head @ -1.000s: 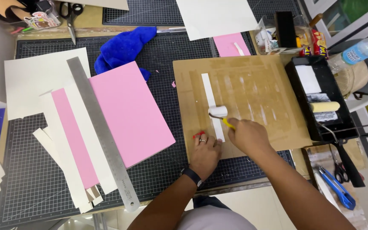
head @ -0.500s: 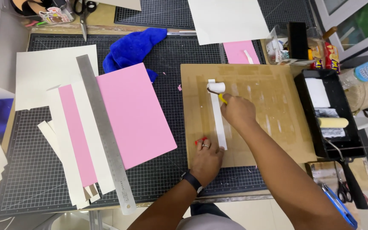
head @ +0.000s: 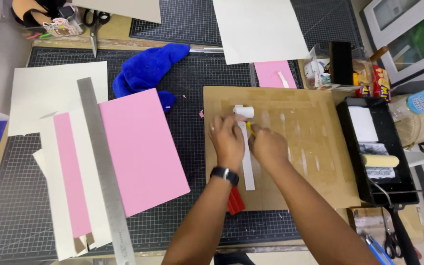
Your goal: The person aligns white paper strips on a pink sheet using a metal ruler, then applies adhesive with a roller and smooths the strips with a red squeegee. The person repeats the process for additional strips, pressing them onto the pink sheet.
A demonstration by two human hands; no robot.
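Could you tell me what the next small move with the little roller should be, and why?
Probably draw the small roller back down the white paper strip toward its near end. The roller sits at the strip's far end on the cardboard sheet, the right hand holds its yellow handle, and the left hand presses beside the strip, so the lower length looks open to another pass.

White paper strip (head: pixel 248 167): narrow, flat, lengthwise on brown board (head: pixel 310 162). Small white roller (head: pixel 244 112), yellow handle, rests at strip's far end.

craft workshop, cutting mat (head: pixel 182 88), steel ruler (head: pixel 105 172)
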